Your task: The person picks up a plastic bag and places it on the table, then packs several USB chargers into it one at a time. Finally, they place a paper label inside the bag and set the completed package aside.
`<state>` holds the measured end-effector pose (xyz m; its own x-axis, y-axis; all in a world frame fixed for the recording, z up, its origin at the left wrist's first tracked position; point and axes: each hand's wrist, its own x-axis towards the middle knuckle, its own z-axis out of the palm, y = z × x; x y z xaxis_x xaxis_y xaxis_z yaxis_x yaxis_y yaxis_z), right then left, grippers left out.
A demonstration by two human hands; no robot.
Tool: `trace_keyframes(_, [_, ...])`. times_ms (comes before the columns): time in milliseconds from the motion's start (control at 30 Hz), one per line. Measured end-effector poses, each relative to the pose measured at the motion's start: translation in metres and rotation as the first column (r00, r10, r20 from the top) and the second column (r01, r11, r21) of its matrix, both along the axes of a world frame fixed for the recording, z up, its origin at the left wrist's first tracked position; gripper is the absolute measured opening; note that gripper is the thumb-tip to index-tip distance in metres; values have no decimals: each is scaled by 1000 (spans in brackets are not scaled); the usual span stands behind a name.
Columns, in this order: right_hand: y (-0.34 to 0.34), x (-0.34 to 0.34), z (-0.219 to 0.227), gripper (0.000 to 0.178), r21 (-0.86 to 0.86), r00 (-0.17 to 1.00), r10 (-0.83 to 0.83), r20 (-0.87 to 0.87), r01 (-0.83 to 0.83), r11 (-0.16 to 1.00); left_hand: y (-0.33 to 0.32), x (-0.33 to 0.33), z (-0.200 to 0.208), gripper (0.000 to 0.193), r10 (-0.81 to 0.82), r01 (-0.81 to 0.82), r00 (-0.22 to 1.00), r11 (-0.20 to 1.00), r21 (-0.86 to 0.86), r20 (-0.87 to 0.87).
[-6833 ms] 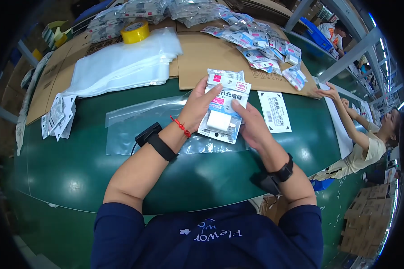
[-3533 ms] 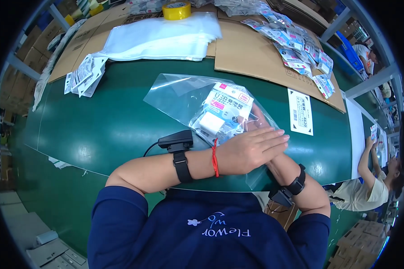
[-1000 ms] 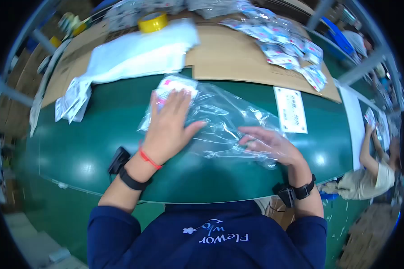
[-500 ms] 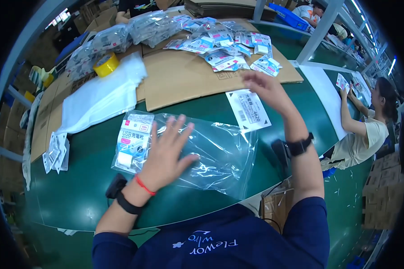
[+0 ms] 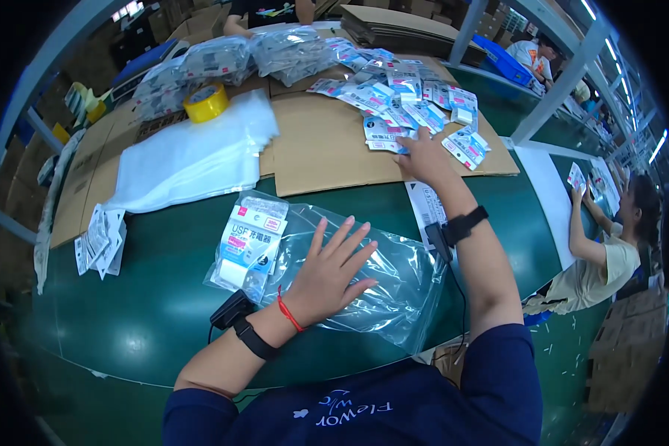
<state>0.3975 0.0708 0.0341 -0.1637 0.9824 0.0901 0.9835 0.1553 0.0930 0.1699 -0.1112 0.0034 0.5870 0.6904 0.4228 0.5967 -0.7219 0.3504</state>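
Observation:
My left hand [image 5: 327, 276] lies spread and flat on a large clear plastic bag [image 5: 383, 293]. At the bag's left end, a white and blue USB charger pack [image 5: 254, 239] shows through the film, with a white charger at its bottom. My right hand [image 5: 430, 157] reaches over the cardboard to the near edge of a pile of similar charger packs [image 5: 416, 93]. Its fingers are apart and touch a pack [image 5: 385, 132] there; no firm hold shows. Under my right forearm lies a white printed label sheet [image 5: 426, 204], partly covered.
Yellow tape [image 5: 206, 104] rests on a stack of translucent bags [image 5: 189, 160]. Filled bags [image 5: 215, 59] are heaped behind, on cardboard [image 5: 327, 160]. Folded white cards [image 5: 101, 241] lie left on the green table [image 5: 149, 312]. At right, another person [image 5: 598, 230] handles a pack.
My right hand has moved forward from above the label sheet to the pile of packs. My left hand stays on the bag. The whole view has shifted slightly.

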Motion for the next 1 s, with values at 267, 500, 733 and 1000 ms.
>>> trace_keyframes(267, [-53, -18, 19, 61, -68, 899, 354, -259, -383, 921, 3, -5, -1, 51, -12, 13, 994, 1000, -11, 105])
trace_keyframes(500, [-40, -36, 0, 54, 142, 821, 494, -287, -474, 869, 3, -4, -4, 54, -35, 42, 955, 999, -19, 294])
trace_keyframes(733, [-109, -66, 30, 52, 321, 665, 525, -531, -415, 851, 9, -9, 5, 45, 749, 795, -66, 438, -419, 659])
trace_keyframes(1000, [-173, -66, 39, 58, 410, 518, 818, -252, -708, 575, 9, -25, 24, 38, 618, 759, 81, 471, -450, 782])
